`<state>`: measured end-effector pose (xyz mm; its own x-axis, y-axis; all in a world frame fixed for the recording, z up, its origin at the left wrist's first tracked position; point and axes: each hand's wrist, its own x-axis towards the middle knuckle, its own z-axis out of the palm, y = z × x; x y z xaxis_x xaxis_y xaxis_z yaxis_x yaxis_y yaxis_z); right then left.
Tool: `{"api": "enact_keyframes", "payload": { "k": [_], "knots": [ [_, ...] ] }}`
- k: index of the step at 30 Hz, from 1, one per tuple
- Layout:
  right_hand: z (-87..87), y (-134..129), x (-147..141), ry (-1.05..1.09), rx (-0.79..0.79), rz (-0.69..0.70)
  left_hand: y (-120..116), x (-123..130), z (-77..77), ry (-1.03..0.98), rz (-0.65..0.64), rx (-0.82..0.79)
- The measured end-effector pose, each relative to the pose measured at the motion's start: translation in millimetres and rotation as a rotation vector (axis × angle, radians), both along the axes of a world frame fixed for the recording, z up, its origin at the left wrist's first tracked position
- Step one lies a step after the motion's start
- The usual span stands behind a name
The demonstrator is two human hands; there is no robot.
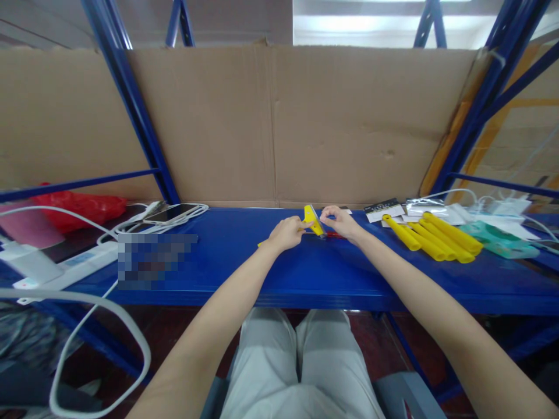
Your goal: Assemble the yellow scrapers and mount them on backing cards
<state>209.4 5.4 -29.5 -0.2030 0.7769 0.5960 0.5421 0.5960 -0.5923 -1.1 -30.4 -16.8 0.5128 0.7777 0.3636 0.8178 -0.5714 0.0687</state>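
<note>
My left hand (286,233) is closed around the handle of a yellow scraper-like tool (312,220), whose wide head rises above the blue table (227,256). Just right of that head is my right hand (338,221), thumb and forefinger curled together close to the tool's edge. Whatever is between those fingertips is too small to make out. A red object (334,235) lies on the table under my right hand, partly covered by it.
Several yellow handles (452,235), black-and-white cards (384,210) and a green plastic package (502,240) lie on the right. At left are a phone (171,213), white cables, a power strip (82,265) and a red bag (82,209). Cardboard (279,122) stands behind.
</note>
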Motion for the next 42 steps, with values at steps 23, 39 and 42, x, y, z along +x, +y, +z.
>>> {"api": "enact_keyframes", "payload": {
  "k": [23,39,42],
  "knots": [
    [-13.4,-4,-21,-0.075,0.083,0.001,2,1,-2.5,-0.013,-0.035,-0.003],
    [-25.0,-1,-29,0.137,0.042,-0.097,4,1,-2.7,-0.035,-0.011,0.029],
    [-20.8,-3,-30,0.292,-0.040,-0.056,4,1,-1.9,-0.073,0.026,0.049]
  ]
}}
